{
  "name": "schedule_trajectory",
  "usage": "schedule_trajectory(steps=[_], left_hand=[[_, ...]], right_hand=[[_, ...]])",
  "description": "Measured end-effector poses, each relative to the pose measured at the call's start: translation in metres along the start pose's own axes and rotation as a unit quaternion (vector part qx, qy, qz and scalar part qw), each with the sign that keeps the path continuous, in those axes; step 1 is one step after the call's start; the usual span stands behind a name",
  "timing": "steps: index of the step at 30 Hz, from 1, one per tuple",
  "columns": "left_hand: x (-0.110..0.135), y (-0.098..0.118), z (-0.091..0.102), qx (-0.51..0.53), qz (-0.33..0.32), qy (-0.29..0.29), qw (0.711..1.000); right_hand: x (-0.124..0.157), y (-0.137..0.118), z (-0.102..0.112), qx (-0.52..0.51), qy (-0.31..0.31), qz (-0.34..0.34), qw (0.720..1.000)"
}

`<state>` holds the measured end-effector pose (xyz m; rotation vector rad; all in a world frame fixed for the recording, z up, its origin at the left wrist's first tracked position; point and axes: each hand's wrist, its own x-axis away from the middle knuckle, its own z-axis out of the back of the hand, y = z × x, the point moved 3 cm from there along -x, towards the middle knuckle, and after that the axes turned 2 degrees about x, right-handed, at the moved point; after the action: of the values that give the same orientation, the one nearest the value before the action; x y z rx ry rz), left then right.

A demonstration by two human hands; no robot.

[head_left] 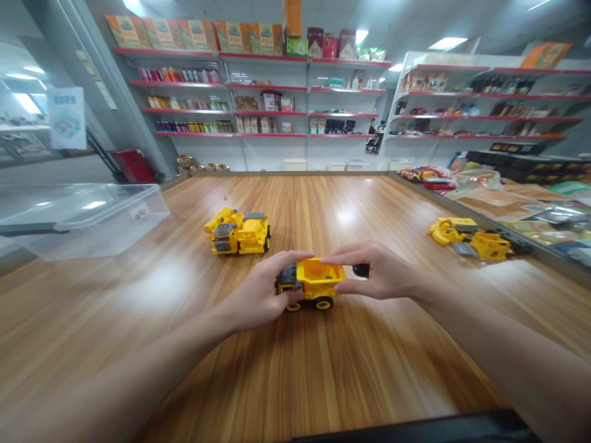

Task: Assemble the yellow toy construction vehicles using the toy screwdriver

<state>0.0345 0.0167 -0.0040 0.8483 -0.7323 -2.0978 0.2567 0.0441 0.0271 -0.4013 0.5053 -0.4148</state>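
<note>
Toy truck (311, 288) is held on a tabletop (323, 363): its cab (289, 274) is gripped, and partly covered, by the left hand (263, 286); its bed (327, 288) is pinched at the rear by the right hand (381, 272), where a black object (361, 271) is half hidden. Beyond the grip, leftward, yellow vehicles (252, 235) are seen overlapping; rightward, yellow pieces (491, 247) are indistinct.
</note>
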Motion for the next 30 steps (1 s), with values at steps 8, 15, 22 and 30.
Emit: schedule_trajectory(steps=[8, 15, 22, 30], left_hand=[[0.001, -0.004, -0.005, 0.024, 0.031, 0.034, 0.999], [0.0, 0.002, -0.003, -0.034, -0.001, 0.025, 0.999], [0.0, 0.008, 0.0, -0.082, -0.081, 0.029, 0.993], [0.001, 0.01, 0.0, -0.087, -0.092, 0.022, 0.992]], right_hand=[[0.003, 0.005, -0.008, 0.024, 0.025, -0.103, 0.994], [0.001, -0.004, 0.001, 0.019, 0.028, -0.064, 0.997], [0.002, -0.012, 0.003, 0.102, 0.002, -0.04, 0.994], [0.003, -0.01, 0.0, 0.091, -0.006, -0.059, 0.994]])
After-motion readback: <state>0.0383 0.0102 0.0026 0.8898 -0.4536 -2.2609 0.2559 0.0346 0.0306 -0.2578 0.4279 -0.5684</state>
